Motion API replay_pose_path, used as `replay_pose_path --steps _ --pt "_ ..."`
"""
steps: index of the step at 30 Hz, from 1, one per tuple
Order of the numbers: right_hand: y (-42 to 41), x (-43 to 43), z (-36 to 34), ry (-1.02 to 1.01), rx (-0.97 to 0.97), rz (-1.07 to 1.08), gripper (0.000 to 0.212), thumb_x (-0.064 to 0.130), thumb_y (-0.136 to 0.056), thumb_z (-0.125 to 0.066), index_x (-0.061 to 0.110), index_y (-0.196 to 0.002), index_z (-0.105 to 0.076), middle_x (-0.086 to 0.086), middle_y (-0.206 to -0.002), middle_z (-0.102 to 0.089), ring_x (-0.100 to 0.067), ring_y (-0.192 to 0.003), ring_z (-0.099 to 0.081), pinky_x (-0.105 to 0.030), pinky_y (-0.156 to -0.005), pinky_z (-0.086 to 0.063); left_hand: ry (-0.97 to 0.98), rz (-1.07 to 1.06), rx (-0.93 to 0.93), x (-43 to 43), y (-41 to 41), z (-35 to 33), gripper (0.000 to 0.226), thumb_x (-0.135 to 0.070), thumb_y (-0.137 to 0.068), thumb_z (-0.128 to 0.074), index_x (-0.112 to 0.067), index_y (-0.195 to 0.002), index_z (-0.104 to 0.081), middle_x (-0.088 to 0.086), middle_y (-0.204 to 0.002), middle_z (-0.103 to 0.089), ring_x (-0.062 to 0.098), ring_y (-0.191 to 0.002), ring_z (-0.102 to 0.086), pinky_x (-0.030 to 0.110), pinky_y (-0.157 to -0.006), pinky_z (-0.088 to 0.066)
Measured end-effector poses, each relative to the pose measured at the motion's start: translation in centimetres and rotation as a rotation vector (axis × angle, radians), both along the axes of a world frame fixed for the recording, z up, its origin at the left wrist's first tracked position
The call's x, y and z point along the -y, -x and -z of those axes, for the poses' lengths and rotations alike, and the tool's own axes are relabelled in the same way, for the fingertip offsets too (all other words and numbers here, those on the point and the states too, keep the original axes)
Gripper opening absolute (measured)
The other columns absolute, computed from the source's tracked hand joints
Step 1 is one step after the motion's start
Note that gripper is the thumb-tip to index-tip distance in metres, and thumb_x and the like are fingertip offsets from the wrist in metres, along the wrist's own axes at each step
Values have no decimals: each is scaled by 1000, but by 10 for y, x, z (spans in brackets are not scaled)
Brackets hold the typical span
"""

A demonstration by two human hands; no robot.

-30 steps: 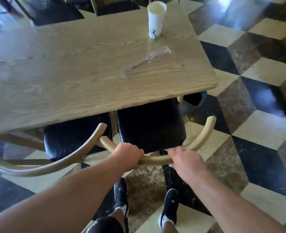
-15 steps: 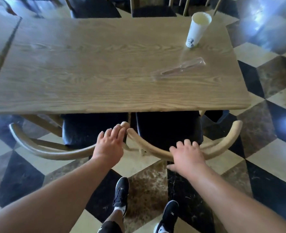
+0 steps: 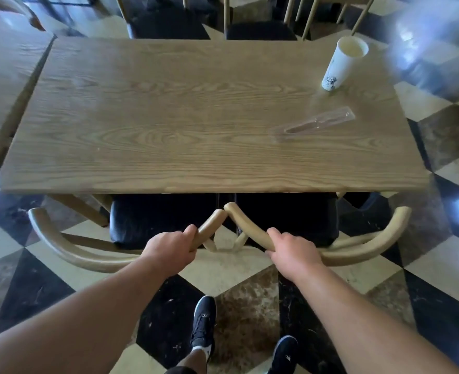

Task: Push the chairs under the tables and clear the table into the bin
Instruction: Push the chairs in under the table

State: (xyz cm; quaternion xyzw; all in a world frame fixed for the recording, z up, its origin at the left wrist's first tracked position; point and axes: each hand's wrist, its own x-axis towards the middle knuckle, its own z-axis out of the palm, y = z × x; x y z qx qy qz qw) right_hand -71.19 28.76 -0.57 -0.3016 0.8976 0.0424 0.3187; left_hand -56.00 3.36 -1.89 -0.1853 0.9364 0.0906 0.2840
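Two wooden chairs with black seats stand side by side at the near edge of the wooden table (image 3: pixel 169 125), their seats partly under it. My left hand (image 3: pixel 170 251) grips the curved back rail of the left chair (image 3: pixel 69 252). Gripping the back rail of the right chair (image 3: pixel 368 252) is my right hand (image 3: pixel 294 253). The two rails' inner ends nearly touch between my hands. On the table's far right stands a white paper cup (image 3: pixel 343 64), and a clear plastic wrapper (image 3: pixel 314 125) lies nearer to me.
A second wooden table (image 3: pixel 1 85) adjoins on the left. Two more black-seated chairs (image 3: pixel 169 25) stand at the far side. A dark bin (image 3: pixel 368 203) shows under the table's right corner. The floor is checkered tile, and my feet are below.
My left hand moved from the right chair's rail to the left chair's rail and closed on it. My right hand closed on the right chair's rail. Both chairs sit further under the table.
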Motion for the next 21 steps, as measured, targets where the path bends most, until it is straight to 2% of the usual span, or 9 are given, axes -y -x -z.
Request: replay_pose_path --steps 4,10,12,15,18,21 --pt "-5 -11 -6 -46 -15 -26 35 47 -107 -51 25 -132 -38 -1 -107 -61 -30 -95 -66 -42 -70 -46 -8 -35 9 -1 -3 -1 31 -45 -103 -52 -24 -123 -42 -7 -80 -61 22 -69 -60 35 -55 -40" --pt "-5 -16 -8 -84 2 -37 42 49 -107 -51 26 -139 -37 -2 -113 -63 -28 -99 -66 -42 -73 -48 -44 -25 19 -7 -7 6 35 -46 -103 -55 -24 -127 -43 -7 -83 -62 22 -71 -62 37 -59 -48" --pt "-3 -15 -14 -83 30 -13 50 54 -104 -54 29 -145 -37 -1 -123 -62 -27 -109 -63 -43 -84 -51 -66 -40 65 -7 -3 3 37 -47 -102 -56 -24 -128 -44 -6 -89 -62 21 -78 -65 37 -61 -50" --pt "4 -19 -41 -7 -1 2 70 68 -98 -55 33 -154 -33 1 -144 -54 -26 -131 -52 -44 -104 -46 -71 1 81 -8 15 -17 54 -59 -97 -58 -27 -138 -44 -4 -116 -61 23 -103 -64 37 -74 -49" --pt "24 -30 -93 114 -116 31 73 71 -98 -47 29 -157 -35 3 -154 -48 -23 -144 -41 -43 -115 -37 -87 45 -94 -17 60 -65 64 -65 -95 -56 -31 -147 -43 -6 -135 -59 21 -120 -58 35 -86 -47" --pt "55 -57 -160 180 -267 106 76 72 -100 -42 25 -159 -35 1 -160 -44 -24 -150 -34 -42 -122 -31 -122 132 -259 -37 123 -132 66 -69 -92 -58 -34 -147 -45 -7 -147 -55 23 -131 -52 41 -99 -46"
